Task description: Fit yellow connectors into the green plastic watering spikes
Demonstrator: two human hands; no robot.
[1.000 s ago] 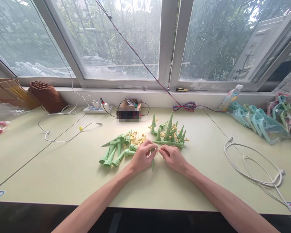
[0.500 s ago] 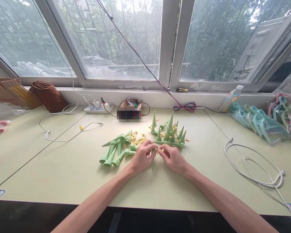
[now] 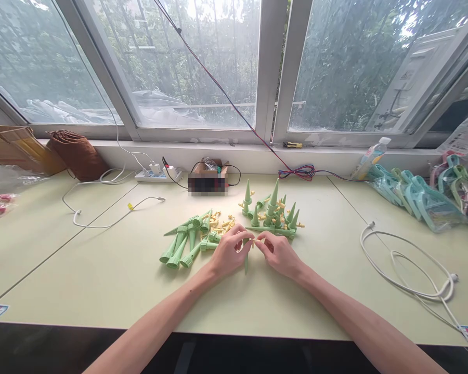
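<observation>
Grey-framed windows fill the whole upper part of my view, foliage behind the glass. Below them, the pale yellow-green counter, seams running across it. Far right on it: teal plastic pieces in clear wrapping. Far left: folded cardboard, with a brown cloth bundle just beside it. Right side, nearer me: a looped white cable.

Middle of the counter, two groups. Beyond my right hand, a cluster of green spikes, several upright with tips skyward, small yellow parts jutting from their sides; one lies flat along the front. Beyond and left of my left hand, a heap of lying spikes, some wide ends towards me.

Hands close together, fingertips nearly meeting. Left grasps a single green spike, narrow end pointing down below my fingers, upper part mostly hidden by them. Behind that hand, a scatter of loose yellow parts. Smallest item: a yellow piece, pinched in my right fingertips just beside the spike. Cannot tell whether the two touch.
</observation>
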